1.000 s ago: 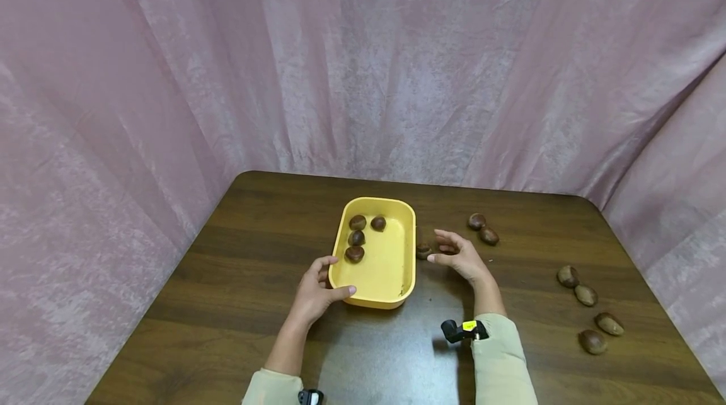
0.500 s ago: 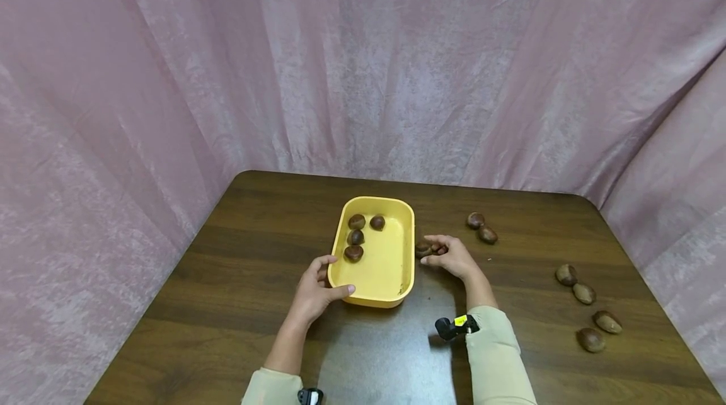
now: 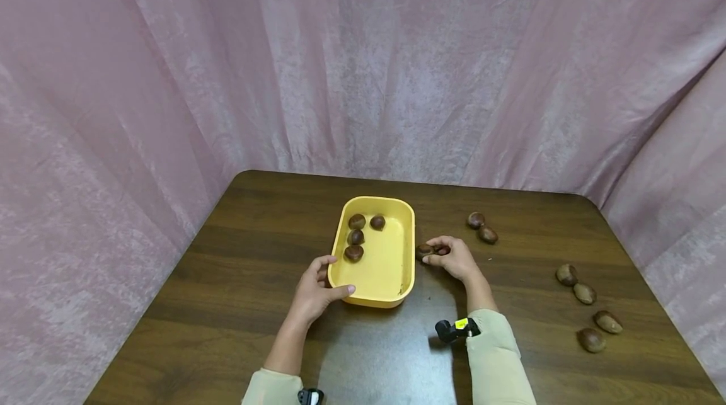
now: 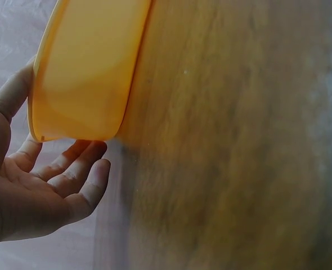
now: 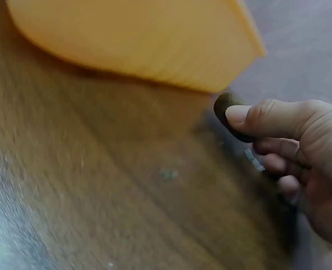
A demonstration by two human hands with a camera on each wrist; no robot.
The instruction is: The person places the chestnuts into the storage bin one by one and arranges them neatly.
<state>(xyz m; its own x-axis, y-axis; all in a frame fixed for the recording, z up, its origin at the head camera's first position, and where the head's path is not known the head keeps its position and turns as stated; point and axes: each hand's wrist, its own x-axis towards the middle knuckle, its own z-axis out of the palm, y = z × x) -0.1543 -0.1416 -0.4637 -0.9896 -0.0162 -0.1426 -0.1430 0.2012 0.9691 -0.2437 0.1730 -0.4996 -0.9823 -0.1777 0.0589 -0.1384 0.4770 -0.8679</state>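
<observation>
Container [image 3: 387, 271], yellow, four chestnuts [image 3: 355, 237] lying inside

A dark brown wooden counter [image 3: 255, 235] with streaky grain and 2 rounded far corners. A blurred patch of bluish-white shine [image 3: 386, 348] lies on its near middle part. A tiny pale speck [image 3: 490, 259] sits on the wood right of centre. Behind the counter and along its left and right sides hangs a dusty-pink, velvety curtain [image 3: 363, 65] in soft upright folds, mottled with lighter patches.
</observation>
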